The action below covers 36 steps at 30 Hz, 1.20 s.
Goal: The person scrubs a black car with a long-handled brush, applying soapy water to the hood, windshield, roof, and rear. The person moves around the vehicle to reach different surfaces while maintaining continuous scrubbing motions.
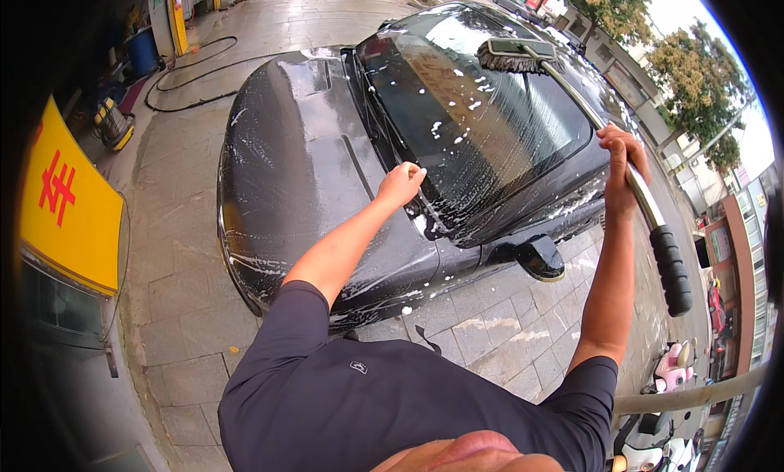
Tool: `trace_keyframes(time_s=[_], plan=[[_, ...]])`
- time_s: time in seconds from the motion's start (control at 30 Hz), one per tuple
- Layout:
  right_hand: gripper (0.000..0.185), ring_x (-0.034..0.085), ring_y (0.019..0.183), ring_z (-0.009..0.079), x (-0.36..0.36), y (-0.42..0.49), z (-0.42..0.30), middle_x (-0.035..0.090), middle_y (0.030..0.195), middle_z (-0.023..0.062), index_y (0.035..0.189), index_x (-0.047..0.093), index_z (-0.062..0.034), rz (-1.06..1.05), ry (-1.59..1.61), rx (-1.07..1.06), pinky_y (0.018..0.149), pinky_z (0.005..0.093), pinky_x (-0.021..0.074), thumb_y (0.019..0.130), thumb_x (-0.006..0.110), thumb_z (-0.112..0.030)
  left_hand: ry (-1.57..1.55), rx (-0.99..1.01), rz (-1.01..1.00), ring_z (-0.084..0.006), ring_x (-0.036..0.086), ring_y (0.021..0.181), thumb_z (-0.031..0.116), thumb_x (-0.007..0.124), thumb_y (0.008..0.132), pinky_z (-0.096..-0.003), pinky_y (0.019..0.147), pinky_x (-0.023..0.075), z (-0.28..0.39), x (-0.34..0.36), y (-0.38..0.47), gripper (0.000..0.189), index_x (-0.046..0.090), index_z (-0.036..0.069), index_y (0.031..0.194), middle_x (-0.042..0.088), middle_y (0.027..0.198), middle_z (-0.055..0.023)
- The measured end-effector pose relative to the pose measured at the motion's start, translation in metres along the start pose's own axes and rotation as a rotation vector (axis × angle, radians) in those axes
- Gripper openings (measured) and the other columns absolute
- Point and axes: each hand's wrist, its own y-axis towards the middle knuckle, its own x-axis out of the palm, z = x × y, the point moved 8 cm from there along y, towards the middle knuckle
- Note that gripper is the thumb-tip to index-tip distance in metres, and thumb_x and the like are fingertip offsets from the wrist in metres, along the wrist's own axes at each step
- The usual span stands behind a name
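My right hand (pixel 625 166) is wrapped around the metal pole (pixel 579 98) of a car-wash mop, below which hangs a black ridged foam grip (pixel 670 270). The mop's head (pixel 520 55), a flat plate with grey strands, lies near the upper part of the windshield (pixel 478 129) of a black car. Over the windshield's base, beside the hood (pixel 306 166), my left hand (pixel 401 184) has its fingers curled together; whether they pinch something is unclear. White foam dots the wet glass. A wiper (pixel 383 126) runs along the lower glass edge.
The side mirror (pixel 540 257) juts from the car toward me. A black hose (pixel 190 107) loops over the paving, near a yellow vacuum cleaner (pixel 113 123) and a blue barrel (pixel 142 50). A yellow sign (pixel 76 208) stands at left. Scooters (pixel 670 368) are parked at right, near a tree trunk (pixel 692 398).
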Motion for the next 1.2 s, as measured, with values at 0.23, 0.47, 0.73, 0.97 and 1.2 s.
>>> trace_keyframes(time_s=[0.23, 0.47, 0.73, 0.97, 1.2], plan=[[0.034, 0.064, 0.076, 0.0242, 0.06, 0.027, -0.007, 0.062, 0.078, 0.0105, 0.091, 0.058, -0.0008, -0.209, 0.187, -0.148, 0.094, 0.0561, 0.0593, 0.116, 0.059, -0.023, 0.26, -0.278, 0.1, -0.0413, 0.056, 0.141, 0.054, 0.071, 0.102, -0.0604, 0.115, 0.0444, -0.111, 0.051, 0.074, 0.063, 0.062, 0.009, 0.145, 0.063, 0.146, -0.0189], [0.032, 0.062, 0.075, 0.0226, 0.139, 0.034, 0.059, 0.062, 0.079, 0.0103, 0.092, 0.057, -0.0008, -0.298, 0.367, -0.172, 0.094, 0.0541, 0.0589, 0.116, 0.061, -0.021, 0.506, -0.252, 0.259, -0.0333, 0.058, 0.137, 0.049, 0.075, 0.099, -0.0531, 0.117, 0.0396, -0.13, 0.034, 0.121, 0.069, 0.056, 0.007, 0.15, 0.067, 0.143, -0.0135], [0.027, 0.064, 0.075, 0.0219, 0.229, 0.039, 0.154, 0.065, 0.079, 0.0102, 0.09, 0.058, -0.0002, -0.346, 0.5, -0.152, 0.096, 0.0491, 0.0601, 0.114, 0.059, -0.012, 0.437, -0.157, 0.452, -0.0282, 0.069, 0.116, 0.036, 0.074, 0.093, -0.0481, 0.104, 0.0431, -0.137, 0.011, 0.147, 0.028, 0.076, 0.009, 0.09, 0.079, 0.099, -0.0103], [0.021, 0.067, 0.075, 0.02, 0.279, 0.044, 0.18, 0.069, 0.081, 0.0103, 0.092, 0.063, 0.0019, -0.4, 0.487, -0.11, 0.095, 0.0407, 0.0611, 0.11, 0.058, -0.006, 0.366, -0.16, 0.562, -0.0286, 0.072, 0.099, 0.033, 0.076, 0.089, -0.0457, 0.097, 0.0468, -0.147, 0.003, 0.152, 0.023, 0.072, 0.012, 0.082, 0.073, 0.084, -0.0069], [0.018, 0.071, 0.078, 0.0241, 0.271, 0.048, 0.146, 0.07, 0.084, 0.0112, 0.092, 0.061, 0.0002, -0.468, 0.471, -0.182, 0.09, 0.0402, 0.0621, 0.109, 0.061, -0.004, 0.506, -0.055, 0.332, -0.0277, 0.072, 0.097, 0.037, 0.073, 0.09, -0.0452, 0.098, 0.0471, -0.147, 0.012, 0.168, 0.027, 0.075, 0.011, 0.082, 0.076, 0.086, -0.0094]])
